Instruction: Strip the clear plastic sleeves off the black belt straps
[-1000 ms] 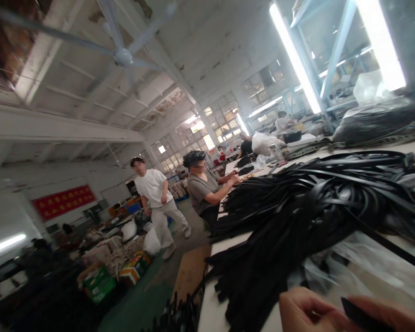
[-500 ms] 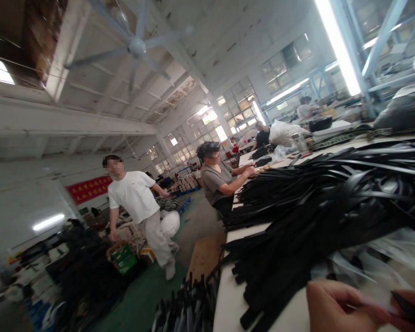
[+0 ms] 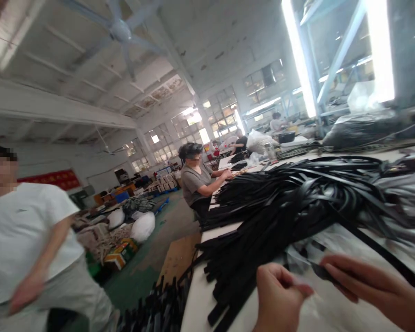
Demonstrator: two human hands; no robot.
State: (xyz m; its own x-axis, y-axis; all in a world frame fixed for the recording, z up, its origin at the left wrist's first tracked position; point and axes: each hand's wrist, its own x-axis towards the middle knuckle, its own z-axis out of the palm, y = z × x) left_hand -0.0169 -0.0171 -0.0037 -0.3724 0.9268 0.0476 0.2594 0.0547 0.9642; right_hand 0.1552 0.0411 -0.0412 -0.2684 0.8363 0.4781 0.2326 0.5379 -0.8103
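My left hand [image 3: 280, 295] is closed in a pinch at the table's near side. Something thin and pale shows at its fingertips, too blurred to name. Just to the right, my right hand [image 3: 370, 283] grips a black strap, its dark end [image 3: 320, 271] sticking out from between thumb and fingers towards the left hand. A small gap separates the two hands. Beyond them a large heap of black straps [image 3: 263, 230] spreads over the white table [image 3: 195, 281], many ends pointing to its left edge. Clear plastic film [image 3: 342, 237] lies behind my hands.
A seated person [image 3: 195, 180] works at the table's far left side. Close on the left, a person in a white T-shirt [image 3: 31, 240] walks by. More black straps [image 3: 155, 304] stand below the table edge. A grey bag [image 3: 359, 131] and light posts [image 3: 299, 60] are at the back right.
The view has swung right, and both hands show more fully. The person in the white T-shirt has come much nearer on the left. My left hand still pinches; my right still grips the black strap.
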